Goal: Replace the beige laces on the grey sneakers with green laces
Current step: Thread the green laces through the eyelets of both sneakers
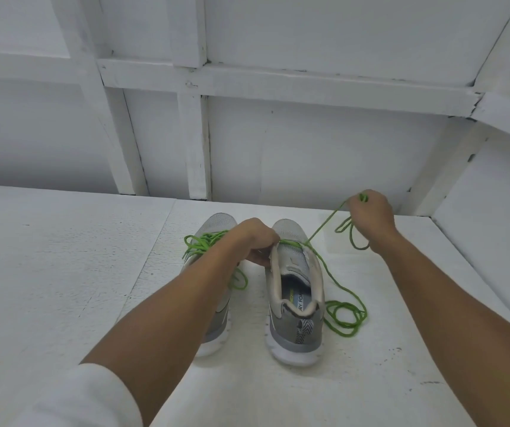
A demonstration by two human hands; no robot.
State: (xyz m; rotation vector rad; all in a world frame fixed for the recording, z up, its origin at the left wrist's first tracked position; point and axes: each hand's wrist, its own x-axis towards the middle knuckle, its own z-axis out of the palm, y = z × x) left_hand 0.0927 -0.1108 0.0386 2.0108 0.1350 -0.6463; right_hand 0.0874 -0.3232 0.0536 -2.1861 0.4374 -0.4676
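White painted floor (62, 272) meets a white timber-framed wall (309, 134).

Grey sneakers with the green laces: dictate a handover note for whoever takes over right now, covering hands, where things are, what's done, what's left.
Left hand grips the right sneaker at its collar.
Right hand pinches the green lace, pulled taut from that shoe; its other end lies coiled on the white surface.
Left sneaker carries a second green lace, loose and untied.
Done: no beige laces in view.
Left: finish threading the right sneaker, then tie both.
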